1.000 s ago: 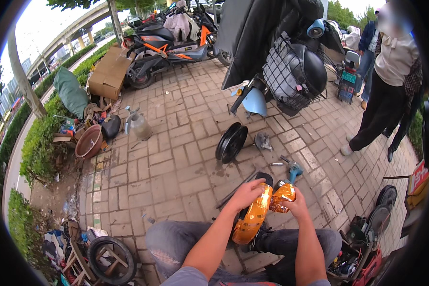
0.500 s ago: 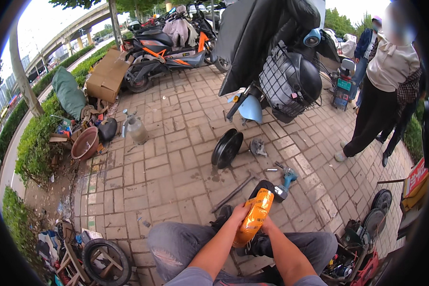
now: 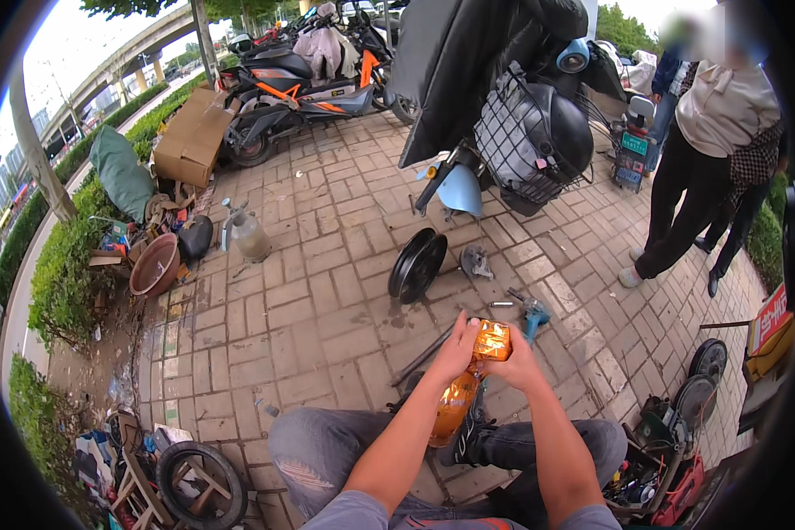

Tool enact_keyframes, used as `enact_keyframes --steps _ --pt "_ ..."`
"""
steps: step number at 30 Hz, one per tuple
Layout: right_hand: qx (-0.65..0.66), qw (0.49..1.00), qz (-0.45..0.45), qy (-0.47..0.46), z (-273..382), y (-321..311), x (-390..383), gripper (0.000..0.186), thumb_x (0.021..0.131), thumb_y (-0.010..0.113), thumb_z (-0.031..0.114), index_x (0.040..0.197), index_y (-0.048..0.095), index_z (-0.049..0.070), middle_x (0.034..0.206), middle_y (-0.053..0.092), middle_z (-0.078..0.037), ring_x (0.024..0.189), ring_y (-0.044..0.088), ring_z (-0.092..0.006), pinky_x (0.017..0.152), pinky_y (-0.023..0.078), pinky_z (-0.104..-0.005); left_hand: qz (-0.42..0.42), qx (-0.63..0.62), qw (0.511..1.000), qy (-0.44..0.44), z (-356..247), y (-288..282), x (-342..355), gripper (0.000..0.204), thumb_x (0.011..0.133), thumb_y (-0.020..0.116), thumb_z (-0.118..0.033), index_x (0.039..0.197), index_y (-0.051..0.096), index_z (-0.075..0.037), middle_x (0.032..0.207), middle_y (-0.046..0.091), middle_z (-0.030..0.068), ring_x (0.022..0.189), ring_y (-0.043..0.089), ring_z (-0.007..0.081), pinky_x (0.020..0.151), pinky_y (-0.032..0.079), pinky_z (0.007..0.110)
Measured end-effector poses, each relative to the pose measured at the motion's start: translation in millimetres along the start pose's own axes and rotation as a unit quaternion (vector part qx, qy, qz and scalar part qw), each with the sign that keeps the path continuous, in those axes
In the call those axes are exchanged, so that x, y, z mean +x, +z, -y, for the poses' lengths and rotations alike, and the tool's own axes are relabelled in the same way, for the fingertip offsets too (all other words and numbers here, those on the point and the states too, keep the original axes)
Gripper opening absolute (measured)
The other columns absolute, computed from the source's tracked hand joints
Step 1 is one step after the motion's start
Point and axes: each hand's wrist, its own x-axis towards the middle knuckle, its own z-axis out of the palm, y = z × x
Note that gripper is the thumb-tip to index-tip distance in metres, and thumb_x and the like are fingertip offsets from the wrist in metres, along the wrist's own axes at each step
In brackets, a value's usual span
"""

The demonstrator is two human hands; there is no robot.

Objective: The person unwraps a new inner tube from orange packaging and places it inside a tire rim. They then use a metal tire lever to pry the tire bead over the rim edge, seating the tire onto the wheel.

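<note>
Both hands grip orange, shiny wrapping. My left hand [image 3: 453,352] is closed at the left of a crumpled upper part of the orange wrap [image 3: 491,339]; my right hand [image 3: 509,360] closes on it from the right. A longer, curved orange-wrapped piece [image 3: 453,411], which looks like a tire, runs down between my forearms above my shoes. Just beyond my hands lie a teal power tool [image 3: 535,320], a small metal cylinder [image 3: 501,304] and a long dark bar [image 3: 415,366]. Farther forward are a black wheel rim [image 3: 417,265] and a grey metal part [image 3: 475,261].
A scooter with a wire basket [image 3: 512,137] stands ahead, orange-black scooters [image 3: 305,97] behind. People [image 3: 715,159] stand at right, near wheels [image 3: 707,358]. A pump sprayer [image 3: 247,234], red basin [image 3: 155,265], cardboard box [image 3: 194,137], hedge [image 3: 62,291] and loose tire [image 3: 201,484] are at left.
My hands moved lower half a second ago and have since risen to the top of the orange wrap, which is lifted and bunched over the curved piece.
</note>
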Motion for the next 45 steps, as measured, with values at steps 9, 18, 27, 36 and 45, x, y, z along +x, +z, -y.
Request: enact_keyframes --steps 9,18,27,36,45 --pt "0.234 0.946 -0.216 0.057 -40 4 -11 0.056 0.071 0.072 -0.001 0.120 0.044 0.004 0.092 0.059 -0.002 0.074 0.057 -0.0072 0.051 0.045 -0.0211 0.026 -0.148 0.950 -0.274 41 -29 -39 0.053 0.086 0.065 -0.041 0.109 0.056 0.007 0.097 0.065 0.0134 0.073 0.066 0.0203 0.066 0.054 0.031" --pt "0.279 0.942 -0.051 0.177 -203 65 -49 0.062 0.081 0.069 0.007 0.134 0.036 0.007 0.126 0.053 -0.008 0.111 0.051 -0.0182 0.095 0.042 -0.0320 -0.060 -0.158 0.936 -0.308 172 -61 -28 0.043 0.094 0.052 -0.043 0.106 0.060 -0.002 0.091 0.067 0.0128 0.070 0.065 0.0231 0.060 0.053 0.036" --pt "0.078 0.990 0.110 0.029 -188 59 -36 0.070 0.077 0.074 0.018 0.136 0.039 0.002 0.126 0.054 -0.008 0.109 0.053 -0.0167 0.091 0.046 -0.0315 -0.172 0.148 0.967 -0.112 164 -77 -3 0.027 0.086 0.061 -0.016 0.106 0.058 0.002 0.097 0.066 0.0194 0.084 0.066 0.0253 0.071 0.051 0.036" --pt "-0.255 0.965 0.008 -0.051 29 24 -31 0.100 0.058 0.087 0.027 0.138 0.033 0.001 0.128 0.052 -0.018 0.108 0.057 -0.0219 0.090 0.047 -0.0332 0.095 0.018 0.987 -0.128 -24 -18 -8 0.051 0.087 0.060 -0.038 0.122 0.052 -0.002 0.102 0.064 0.0134 0.089 0.063 0.0172 0.076 0.051 0.027" --pt "-0.094 0.988 0.051 0.111 -245 -27 -56 0.057 0.075 0.075 0.016 0.125 0.051 0.004 0.117 0.062 -0.010 0.105 0.059 -0.0208 0.089 0.048 -0.0340 -0.030 0.074 0.935 -0.345 70 -30 -4 0.074 0.089 0.053 -0.054 0.139 0.034 -0.004 0.114 0.059 0.0178 0.103 0.058 0.0250 0.080 0.050 0.033"
